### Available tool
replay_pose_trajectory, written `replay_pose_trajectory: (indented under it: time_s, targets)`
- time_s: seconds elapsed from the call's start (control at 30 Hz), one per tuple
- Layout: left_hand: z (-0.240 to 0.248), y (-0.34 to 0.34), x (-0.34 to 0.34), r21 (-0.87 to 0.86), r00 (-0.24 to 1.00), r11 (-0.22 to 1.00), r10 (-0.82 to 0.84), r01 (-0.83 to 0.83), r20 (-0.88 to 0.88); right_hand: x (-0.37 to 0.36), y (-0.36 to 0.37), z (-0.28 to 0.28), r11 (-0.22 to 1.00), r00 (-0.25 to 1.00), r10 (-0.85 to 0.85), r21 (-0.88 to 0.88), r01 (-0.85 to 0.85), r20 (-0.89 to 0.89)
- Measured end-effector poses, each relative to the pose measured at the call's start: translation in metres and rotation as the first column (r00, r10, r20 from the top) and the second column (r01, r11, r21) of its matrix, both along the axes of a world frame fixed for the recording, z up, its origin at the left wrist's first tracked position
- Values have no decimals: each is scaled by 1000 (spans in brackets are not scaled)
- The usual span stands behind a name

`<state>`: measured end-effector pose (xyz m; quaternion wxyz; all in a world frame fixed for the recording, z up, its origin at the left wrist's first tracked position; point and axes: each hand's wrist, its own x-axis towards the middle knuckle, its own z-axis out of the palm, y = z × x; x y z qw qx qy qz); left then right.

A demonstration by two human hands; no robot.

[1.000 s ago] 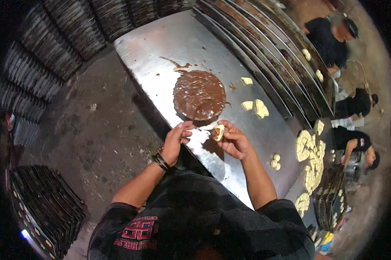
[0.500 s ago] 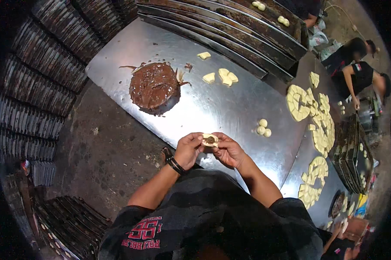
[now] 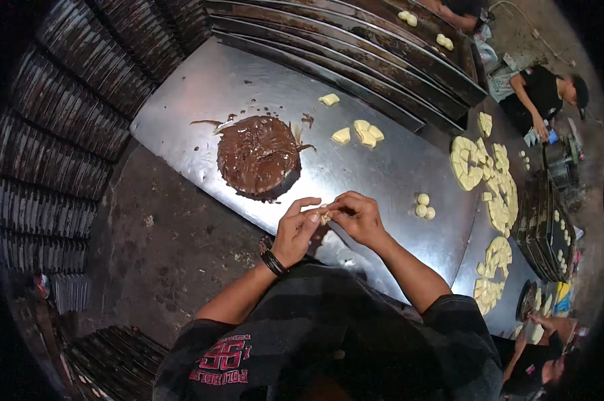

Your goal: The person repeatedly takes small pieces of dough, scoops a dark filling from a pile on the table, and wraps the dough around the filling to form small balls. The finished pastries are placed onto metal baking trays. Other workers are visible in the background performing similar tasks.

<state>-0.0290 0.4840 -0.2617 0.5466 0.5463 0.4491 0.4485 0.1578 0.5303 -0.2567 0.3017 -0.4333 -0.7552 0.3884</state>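
Note:
Between my two hands, above the metal table [image 3: 399, 167], a small piece of pale dough [image 3: 325, 217] is mostly covered by fingers. My left hand [image 3: 294, 234] grips it from one side, with a dark band on that wrist. Thumb and fingers of my right hand [image 3: 360, 219] pinch the dough's other side. The brown filling inside it is hidden. Just beyond my hands sits a round mass of glossy chocolate-brown paste [image 3: 258, 157]. Several cut dough pieces [image 3: 366, 134] lie farther off, and three dough balls [image 3: 422, 208] rest to the right.
Long dark trays [image 3: 355, 67] line the table's far edge. More stacked trays [image 3: 54, 154] stand at the left. Cut dough rounds [image 3: 499, 194] spread over the right side. Co-workers [image 3: 541, 93] are at the far right and lower right, beside another tray stack [image 3: 541, 234].
The dough lay spread with brown filling showing; now it is folded between my fingers and the filling is covered. My right hand has turned over it. The view has shifted slightly.

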Motion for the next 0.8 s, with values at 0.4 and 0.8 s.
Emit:
replay_pose_trajectory:
  time_s: [0.4,0.8]
  targets:
    - [-15,-12,48,-239,968,941,-213,239,130,85,-77,-56,824,935,-235,565,47,265]
    - [-13,-67,45,-304,963,931,246,-204,108,68,-30,-87,955,925,100,225,-192,366]
